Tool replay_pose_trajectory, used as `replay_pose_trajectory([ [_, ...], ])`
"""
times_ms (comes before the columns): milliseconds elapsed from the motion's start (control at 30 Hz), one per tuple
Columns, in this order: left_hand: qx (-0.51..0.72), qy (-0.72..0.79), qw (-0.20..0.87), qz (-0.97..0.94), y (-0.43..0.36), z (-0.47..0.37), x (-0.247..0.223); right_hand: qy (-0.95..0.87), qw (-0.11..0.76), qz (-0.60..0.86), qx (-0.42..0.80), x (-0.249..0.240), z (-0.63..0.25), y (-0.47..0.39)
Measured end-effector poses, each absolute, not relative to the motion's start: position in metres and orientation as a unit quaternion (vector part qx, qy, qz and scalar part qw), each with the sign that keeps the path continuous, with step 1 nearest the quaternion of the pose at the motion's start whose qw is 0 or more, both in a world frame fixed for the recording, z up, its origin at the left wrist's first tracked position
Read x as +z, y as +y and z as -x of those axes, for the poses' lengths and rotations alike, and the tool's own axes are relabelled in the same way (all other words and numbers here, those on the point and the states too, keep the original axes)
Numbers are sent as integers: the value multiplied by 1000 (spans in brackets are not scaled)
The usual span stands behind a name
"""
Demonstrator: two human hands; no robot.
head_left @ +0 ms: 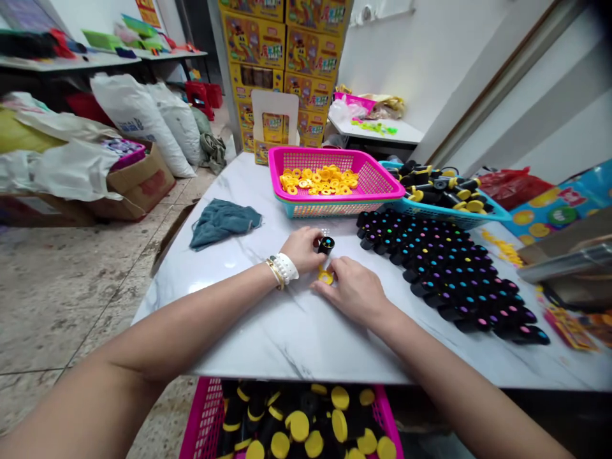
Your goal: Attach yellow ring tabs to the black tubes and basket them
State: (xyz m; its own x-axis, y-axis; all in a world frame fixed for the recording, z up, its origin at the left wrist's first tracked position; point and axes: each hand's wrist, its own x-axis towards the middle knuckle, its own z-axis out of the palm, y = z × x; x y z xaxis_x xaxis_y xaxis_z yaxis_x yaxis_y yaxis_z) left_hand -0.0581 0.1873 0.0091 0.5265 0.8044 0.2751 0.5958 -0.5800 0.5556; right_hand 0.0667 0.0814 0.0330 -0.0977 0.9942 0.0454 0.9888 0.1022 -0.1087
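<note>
My left hand [305, 248] is closed around a small black cylinder [327, 246], held upright over the marble-patterned table [268, 331]. Its top faces me and shows a blue dot inside a dark rim. Just below and to the right, my right hand [356, 290] pinches a yellow ring [326, 276] between thumb and fingers, close to the tabletop. To the right stand many black cylinders [444, 268] in rows, with coloured dots on top. Behind my hands, a pink basket [382, 185] holds loose yellow rings [320, 180].
A teal cloth [222, 223] lies at the table's left. A blue basket [497, 210] of black and yellow pieces stands back right. Below the front edge is a pink basket [194, 427] of yellow-capped black cylinders. Stacked yellow boxes [258, 41] rise behind the table.
</note>
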Motion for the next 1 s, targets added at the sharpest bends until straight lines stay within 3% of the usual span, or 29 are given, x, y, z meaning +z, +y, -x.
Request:
replay_pose_trajectory([
  [200, 211, 398, 183, -874, 185, 63, 7, -775, 25, 624, 100, 56, -64, 83],
  [267, 204, 378, 191, -883, 176, 61, 6, -754, 92, 609, 228, 60, -77, 75],
  [400, 208, 323, 213, -898, 156, 51, 5, -593, 313, 583, 459, 52, -112, 69],
  [467, 210, 308, 214, -903, 149, 47, 5, -531, 371, 587, 485, 41, -123, 74],
  [700, 197, 308, 246, -898, 143, 44, 9, -422, 427, 580, 550, 25, -125, 87],
  [1000, 189, 322, 288, -882, 139, 46, 17, -404, 446, 555, 574, 20, -122, 84],
])
